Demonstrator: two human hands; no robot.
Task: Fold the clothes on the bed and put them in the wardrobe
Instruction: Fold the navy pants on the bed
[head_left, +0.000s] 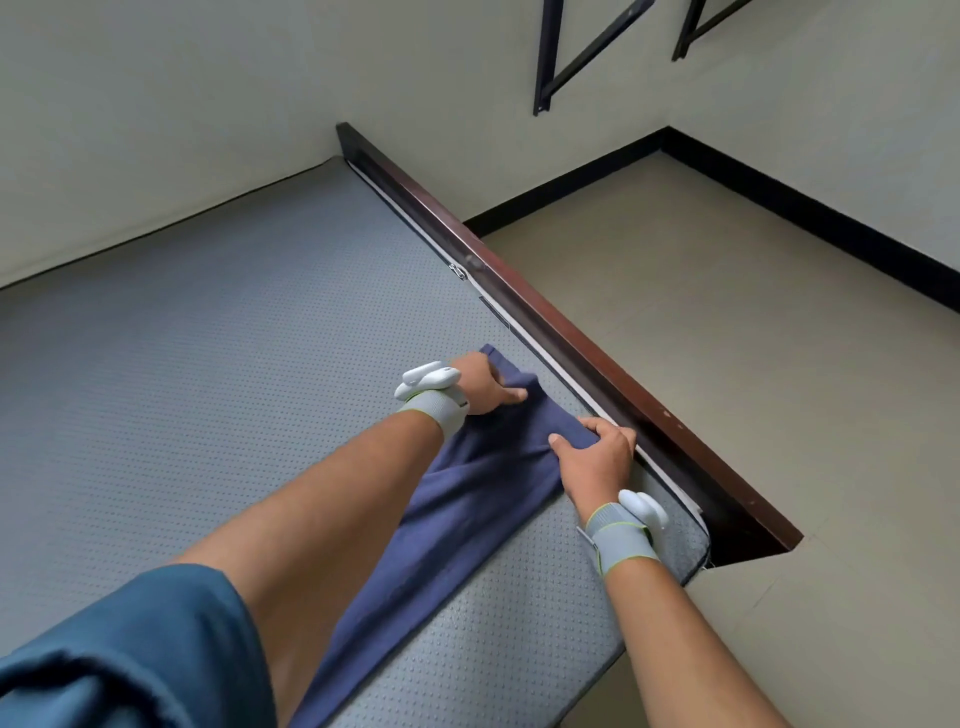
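Head view, garment: a long dark blue cloth (467, 499) is laid out flat on the grey mattress (208, 364), running from the near edge up toward the dark wooden bed rail (571, 332). Spreading it flat like this looks like the groundwork for a clean fold.

Head view, left hand: the left hand (480, 382) is down on the far end of the cloth, fingers curled over the edge and thumb stretched along the top. It seems to be pinning that corner so the fabric cannot slide.

Head view, right hand: the right hand (597, 457) sits just beside the rail, thumb on top and fingers bent round the cloth's right edge, pinching it. My guess is it's gathering that edge to square it up or bring it over.

Head view, cloth against fingers: the far end lies directly under both hands, bunching into a ridge between them.

Head view, wardrobe: not in sight, so putting away is yet to come.
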